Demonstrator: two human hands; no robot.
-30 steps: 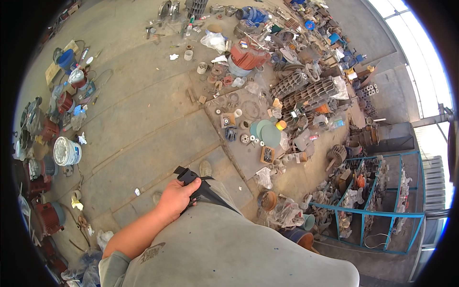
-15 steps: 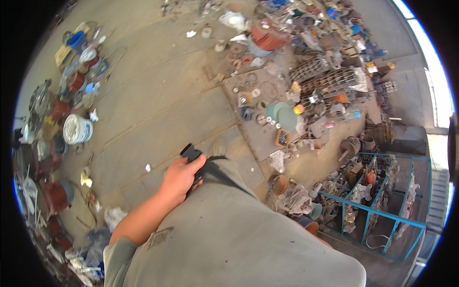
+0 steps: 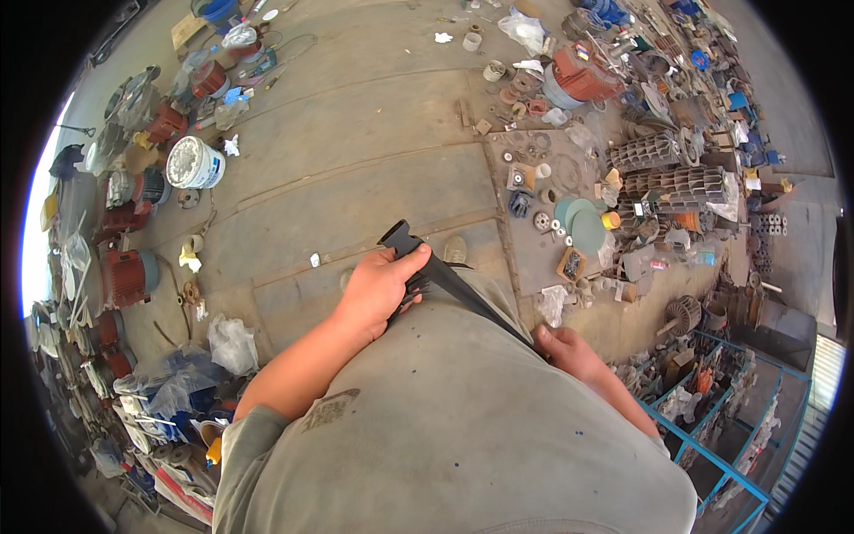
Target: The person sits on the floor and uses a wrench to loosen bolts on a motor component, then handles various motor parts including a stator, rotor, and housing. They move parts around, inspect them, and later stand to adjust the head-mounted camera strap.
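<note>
My left hand [image 3: 372, 289] is closed round a black strap [image 3: 476, 301] in front of my waist, the thumb lying along its upper side. A wide, dark end of the strap stands up past that hand. From there the band runs slanting down to the right across the front of my grey-green shirt [image 3: 463, 400]. At my right hip, my right hand [image 3: 567, 350] is curled at the strap's other visible end, thumb pressed on it; its fingers are partly hidden. Beyond the strap, the tip of a shoe [image 3: 455, 249] shows on the floor.
Motor parts lie along the left, with a white bucket [image 3: 195, 163] and a red motor [image 3: 130, 278]. At right are green discs [image 3: 587, 231], slotted metal cores [image 3: 672, 187] and a blue metal rack [image 3: 712, 458]. A clear plastic bag [image 3: 233, 345] lies at lower left.
My right hand has come into view at the right hip, on the strap. The strap is now drawn out longer between both hands. The view has shifted, so the surroundings sit differently.
</note>
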